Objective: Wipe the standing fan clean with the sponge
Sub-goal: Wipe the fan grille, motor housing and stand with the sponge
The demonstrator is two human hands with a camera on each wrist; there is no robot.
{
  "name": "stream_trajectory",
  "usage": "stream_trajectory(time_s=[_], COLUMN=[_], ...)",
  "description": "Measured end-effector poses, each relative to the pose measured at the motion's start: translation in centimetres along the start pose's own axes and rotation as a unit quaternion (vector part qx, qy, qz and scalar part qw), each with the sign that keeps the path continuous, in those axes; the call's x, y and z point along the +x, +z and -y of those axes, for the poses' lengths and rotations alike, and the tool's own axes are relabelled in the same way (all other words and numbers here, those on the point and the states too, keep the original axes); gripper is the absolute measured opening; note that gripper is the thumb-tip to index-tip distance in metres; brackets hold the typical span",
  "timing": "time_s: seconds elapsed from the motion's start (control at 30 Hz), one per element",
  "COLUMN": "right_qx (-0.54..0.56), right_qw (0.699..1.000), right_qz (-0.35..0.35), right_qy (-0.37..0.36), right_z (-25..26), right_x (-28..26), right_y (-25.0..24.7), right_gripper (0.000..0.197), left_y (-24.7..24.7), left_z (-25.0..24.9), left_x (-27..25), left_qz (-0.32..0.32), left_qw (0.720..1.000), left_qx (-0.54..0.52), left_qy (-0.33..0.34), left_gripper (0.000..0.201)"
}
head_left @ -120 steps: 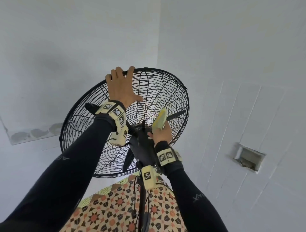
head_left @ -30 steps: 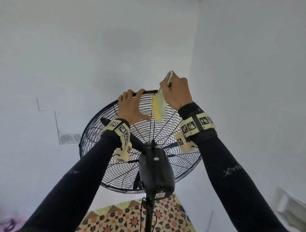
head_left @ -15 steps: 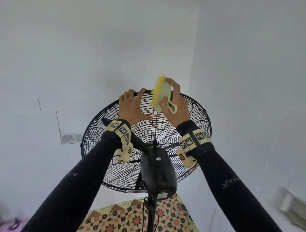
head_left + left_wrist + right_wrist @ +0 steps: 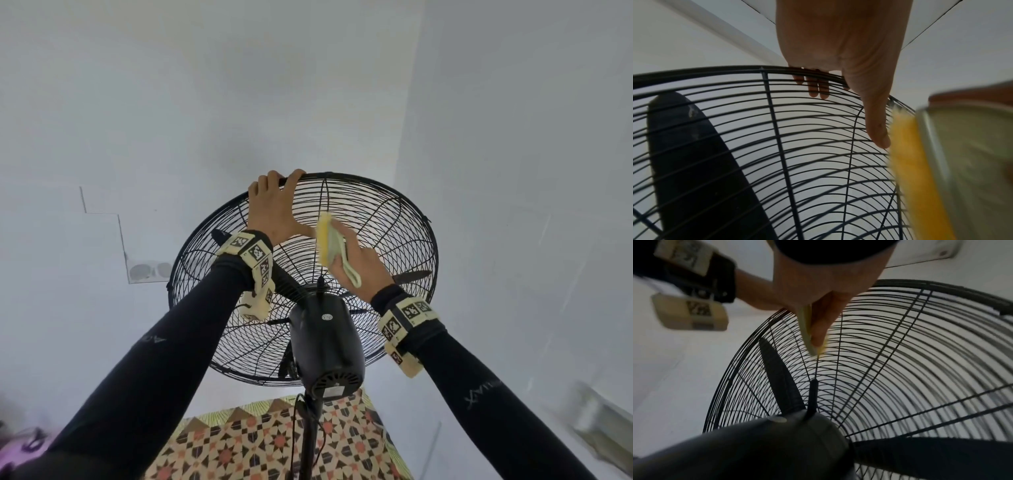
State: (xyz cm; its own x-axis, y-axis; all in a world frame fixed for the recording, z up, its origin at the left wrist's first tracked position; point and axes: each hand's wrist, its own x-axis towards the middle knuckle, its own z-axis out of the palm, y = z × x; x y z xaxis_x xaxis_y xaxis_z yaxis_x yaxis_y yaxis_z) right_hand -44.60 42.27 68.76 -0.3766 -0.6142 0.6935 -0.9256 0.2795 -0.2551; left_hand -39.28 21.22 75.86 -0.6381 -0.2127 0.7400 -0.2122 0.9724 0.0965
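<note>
Black wire: the fan's (image 4: 376, 219) rear grille. The left hand (image 4: 274, 209) hooks its top rim; the right hand (image 4: 359, 267) grips the sponge (image 4: 327, 240) against the wires. Pressing hard might tip the fan or snag bristles. The motor housing (image 4: 325, 346) and left thumb crowd the stroke.

Left hand (image 4: 274, 209) on fan (image 4: 394, 240) top rim; sponge (image 4: 327, 240) just right, against rear grille.
</note>
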Motion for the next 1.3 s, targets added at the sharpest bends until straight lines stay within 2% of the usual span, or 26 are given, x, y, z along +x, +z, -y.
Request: stream_trajectory(time_s=[0.03, 0.07, 0.1, 0.2, 0.23, 0.27, 0.33, 0.4, 0.47, 0.6, 0.67, 0.73, 0.8, 0.87, 0.97, 1.0, 1.1, 1.17, 1.3], right_qx=[-0.026, -0.035, -0.021, 0.035, 0.045, 0.052, 0.027, -0.027, -0.031, 0.040, 0.012, -0.043, -0.055, -0.045, 0.033, 0.049, 0.036, 0.034, 0.116], right_qw=[0.999, 0.999, 1.000, 0.994, 0.992, 0.994, 0.999, 0.995, 0.994, 0.998, 0.996, 0.986, 0.980, 0.986, 0.996, 0.995, 0.991, 0.992, 0.992], right_qz=[0.036, 0.041, 0.020, -0.107, -0.117, -0.099, 0.004, 0.094, 0.109, 0.049, 0.086, 0.163, 0.190, 0.162, 0.086, 0.081, 0.131, 0.123, -0.023], right_qy=[-0.002, -0.002, 0.001, -0.004, 0.003, 0.009, 0.017, -0.005, 0.003, 0.029, 0.017, -0.010, -0.017, -0.012, 0.014, 0.024, 0.012, -0.008, 0.031], right_z=[-0.3, -0.1, 0.1, 0.4, 0.3, -0.2, -1.7, -2.8, -2.8, -2.8, -3.7, -4.3, -4.7, -5.0, -4.9, -5.0, -5.7, -5.4, -5.3], right_x=[-0.3, -0.2, 0.0, 0.8, 0.8, 0.6, -0.6, -1.7, -1.7, -1.3, -2.0, -2.7, -2.6, -2.1, -3.0, -3.5, -4.0, -3.2, -2.9], right_y=[0.0, -0.3, -0.8, -1.3, -1.1, -0.6, 0.7, 1.6, 1.5, 1.5, 2.0, 2.5, 2.2, 2.0, 2.4, 2.7, 3.5, 3.2, 2.1], right_gripper=[0.068, 0.068, 0.065, 0.057, 0.057, 0.058, 0.066, 0.070, 0.069, 0.066, 0.068, 0.073, 0.078, 0.076, 0.068, 0.066, 0.066, 0.066, 0.057], left_y=[0.0, 0.1, 0.1, 0.3, 0.2, 0.2, 0.1, -0.1, -0.1, 0.1, 0.2, 0.1, 0.0, 0.0, 0.1, 0.1, -0.1, -0.2, -0.3], left_z=[0.2, 0.4, 0.5, 0.1, 0.0, -0.1, 0.1, 0.5, 0.8, 0.5, 0.3, 0.4, 0.7, 0.8, 0.5, 0.4, 0.3, 0.4, 0.2], left_x=[0.0, 0.0, -0.1, -0.2, -0.2, 0.0, 0.2, 0.4, 0.3, 0.3, 0.3, 0.3, 0.2, 0.1, 0.2, 0.3, 0.3, 0.2, 0.1], left_qz=[-0.003, -0.007, -0.011, -0.016, -0.014, -0.008, 0.010, 0.018, 0.016, 0.005, 0.009, 0.009, 0.006, -0.001, 0.000, -0.001, 0.003, 0.002, 0.006], left_qw=[1.000, 1.000, 1.000, 1.000, 1.000, 1.000, 1.000, 1.000, 1.000, 1.000, 1.000, 1.000, 1.000, 1.000, 1.000, 1.000, 1.000, 1.000, 1.000], left_qx=[-0.001, -0.002, -0.003, -0.001, 0.000, -0.002, -0.009, -0.011, -0.012, -0.018, -0.019, -0.020, -0.023, -0.022, -0.022, -0.022, -0.027, -0.027, -0.028], left_qy=[-0.001, 0.000, 0.002, 0.010, 0.012, 0.012, 0.008, 0.005, 0.004, 0.010, 0.007, 0.002, 0.001, 0.001, 0.001, 0.000, -0.005, -0.008, -0.013], left_gripper=[0.122, 0.122, 0.122, 0.122, 0.121, 0.120, 0.119, 0.119, 0.119, 0.118, 0.118, 0.118, 0.118, 0.119, 0.119, 0.119, 0.119, 0.119, 0.120])
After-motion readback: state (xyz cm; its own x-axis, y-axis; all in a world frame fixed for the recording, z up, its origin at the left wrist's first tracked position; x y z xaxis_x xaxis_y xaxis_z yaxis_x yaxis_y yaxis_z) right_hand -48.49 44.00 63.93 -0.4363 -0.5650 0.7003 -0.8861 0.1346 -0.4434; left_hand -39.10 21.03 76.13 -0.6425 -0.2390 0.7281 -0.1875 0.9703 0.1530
